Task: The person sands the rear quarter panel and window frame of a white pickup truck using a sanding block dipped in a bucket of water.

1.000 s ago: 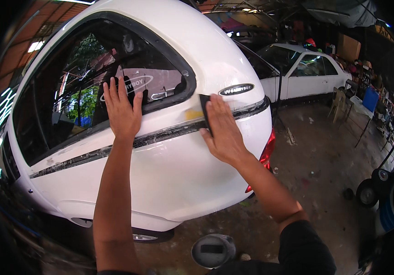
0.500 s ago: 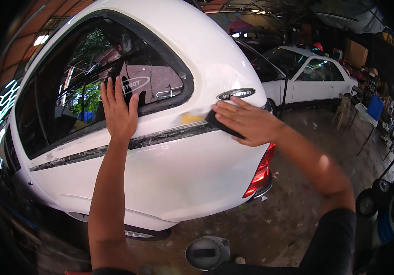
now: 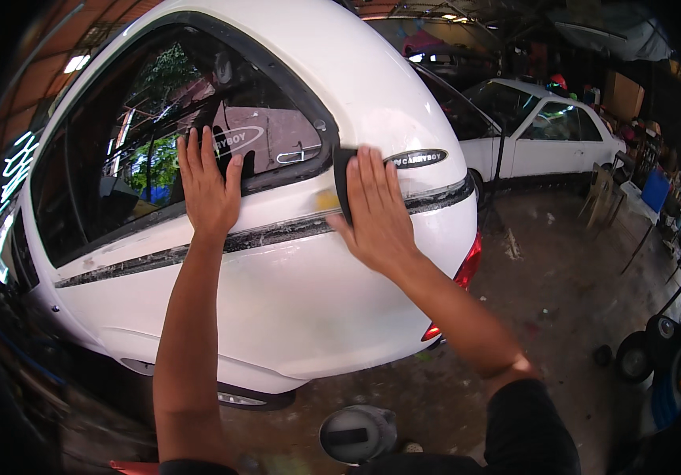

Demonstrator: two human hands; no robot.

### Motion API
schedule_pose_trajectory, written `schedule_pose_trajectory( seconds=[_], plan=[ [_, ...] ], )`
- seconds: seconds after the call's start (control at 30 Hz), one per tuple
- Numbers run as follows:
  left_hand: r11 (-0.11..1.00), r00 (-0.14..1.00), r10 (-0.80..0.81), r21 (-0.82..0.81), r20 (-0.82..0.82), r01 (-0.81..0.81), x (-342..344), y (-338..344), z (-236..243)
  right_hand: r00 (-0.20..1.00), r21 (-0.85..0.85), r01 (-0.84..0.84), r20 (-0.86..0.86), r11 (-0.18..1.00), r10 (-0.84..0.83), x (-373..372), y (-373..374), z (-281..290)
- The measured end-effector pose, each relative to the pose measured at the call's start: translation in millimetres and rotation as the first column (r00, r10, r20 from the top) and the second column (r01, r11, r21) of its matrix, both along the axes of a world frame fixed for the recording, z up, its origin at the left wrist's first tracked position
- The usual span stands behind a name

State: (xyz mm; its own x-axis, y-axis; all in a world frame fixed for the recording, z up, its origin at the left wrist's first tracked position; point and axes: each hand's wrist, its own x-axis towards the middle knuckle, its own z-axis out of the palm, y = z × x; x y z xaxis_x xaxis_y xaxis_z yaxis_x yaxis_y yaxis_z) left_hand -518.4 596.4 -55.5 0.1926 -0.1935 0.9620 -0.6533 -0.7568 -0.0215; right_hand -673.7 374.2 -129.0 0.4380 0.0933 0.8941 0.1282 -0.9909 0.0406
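A white vehicle body panel [image 3: 293, 309] fills much of the view, with a tinted side window [image 3: 95, 174], an oval badge [image 3: 428, 156] and a dark, scuffed stripe [image 3: 277, 240] below them. My left hand [image 3: 210, 194] lies against the lower part of the glass, fingers spread, holding nothing. My right hand [image 3: 380, 210] grips a flat black pad [image 3: 344, 170], its fingers stretched over it, pressed on the panel just right of the window's rear corner, left of the badge. Beside the pad's left edge, a small yellow patch [image 3: 326, 199] shows on the white paint.
A grey bucket [image 3: 368, 443] stands on the floor below me. Behind, to the right, are a white car [image 3: 554, 154], a chair [image 3: 600, 198], a blue board [image 3: 652, 190] and cluttered shelves. A loose wheel [image 3: 633, 356] lies at lower right; a red tail light [image 3: 467, 265] edges the vehicle.
My right hand, angled sideways half a second ago, has swung upright and moved up and left with the black pad. My left hand stays on the glass.
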Motion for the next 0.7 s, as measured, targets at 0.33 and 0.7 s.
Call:
schedule_pose_trajectory(
  seconds=[0.33,0.7],
  plan=[
    [1.0,1.0,0.001,0.013,-0.005,-0.001,-1,-1,1,0.959,0.188,0.069,0.258,0.98,-0.117,30,29,32],
    [1.0,1.0,-0.026,0.009,0.013,0.026,2,-2,0,0.97,0.194,0.073,0.214,0.978,-0.115,37,34,51]
  ],
)
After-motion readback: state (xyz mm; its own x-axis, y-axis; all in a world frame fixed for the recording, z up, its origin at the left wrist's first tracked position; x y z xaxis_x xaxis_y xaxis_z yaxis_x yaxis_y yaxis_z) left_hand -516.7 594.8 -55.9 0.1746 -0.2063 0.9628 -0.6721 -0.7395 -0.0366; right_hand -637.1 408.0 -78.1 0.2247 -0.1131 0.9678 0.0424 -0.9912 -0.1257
